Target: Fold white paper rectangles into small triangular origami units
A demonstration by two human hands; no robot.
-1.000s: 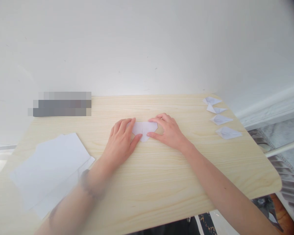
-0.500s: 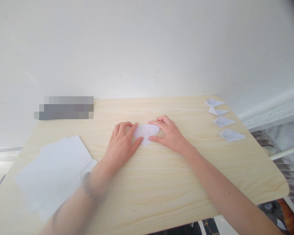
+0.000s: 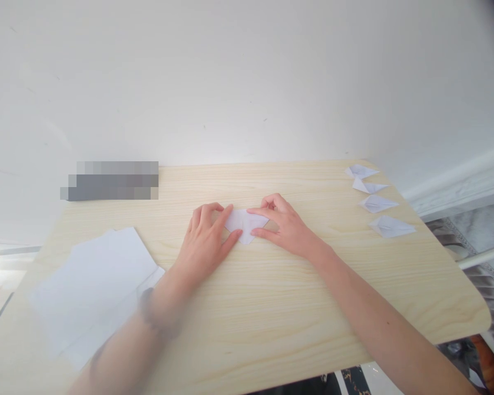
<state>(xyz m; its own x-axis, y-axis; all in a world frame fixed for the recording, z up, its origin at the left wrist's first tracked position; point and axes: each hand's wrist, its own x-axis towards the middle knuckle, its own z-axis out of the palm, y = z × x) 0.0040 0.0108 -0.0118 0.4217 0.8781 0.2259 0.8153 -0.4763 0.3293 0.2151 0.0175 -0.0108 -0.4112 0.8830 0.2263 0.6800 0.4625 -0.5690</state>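
Observation:
A small piece of folded white paper [image 3: 245, 226] lies on the wooden table [image 3: 255, 318], with its lower corner pointing toward me. My left hand [image 3: 206, 236] grips the left side of the paper, thumb at the lower edge and index finger at the upper left. On the other side, my right hand [image 3: 282, 224] has its index finger along the upper right edge and its thumb at the lower right. A crease runs down the paper's middle. Dark beads circle my left wrist.
Several folded white paper shapes [image 3: 392, 226] stand in a column along the table's right side. Loose white sheets [image 3: 102, 274] lie at the left, partly under my left forearm. A blurred-out dark object [image 3: 111, 186] sits at the back left against the white wall [image 3: 247, 82].
The right side of the paper has been folded inward and now shows a more pointed outline. My right index finger has shifted slightly left. My left hand has barely moved.

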